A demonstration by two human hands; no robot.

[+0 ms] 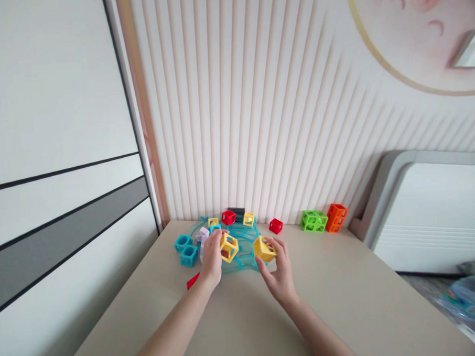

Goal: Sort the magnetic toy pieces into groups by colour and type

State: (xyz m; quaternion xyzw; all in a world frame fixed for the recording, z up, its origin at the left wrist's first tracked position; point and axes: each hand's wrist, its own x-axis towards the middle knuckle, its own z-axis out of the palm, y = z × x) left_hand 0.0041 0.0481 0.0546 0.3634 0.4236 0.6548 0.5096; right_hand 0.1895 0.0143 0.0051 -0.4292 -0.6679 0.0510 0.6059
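L hand point(212, 258): curled round a yellow cube point(229, 247) above the tabletop point(329, 300); some fingers hid behind cube & hand, so exact hold n/a.
R hand point(281, 274): pinches a second yellow cube point(264, 249), thumb low, fingers opp.; cube tilted.
Yellow pair: one per hand, facing across a gap, not touching. If brought together at these angles, faces could meet askew, b/c neither cube sits square to the other.
Slip risk: R cube may twist or drop, b/c it's tipped & apparently held by fingertips only.
Teal see-thru piece point(245, 232): lies behind & below the cubes; exact form unclear. A dropped cube could land on it or catch a strand.
Red piece point(193, 280): part-hid by L wrist, contact can't tell; a wrist shift might shove it.
Blue cubes point(189, 255): two, just left of L hand; a sideways sweep could knock 'em.
Red cube point(276, 226): beyond R hand, apart; a fwd reach might bump it.
Green block point(314, 221) & orange block point(337, 217): far right, near wall point(235, 120), well clear of both hands; low risk, est.
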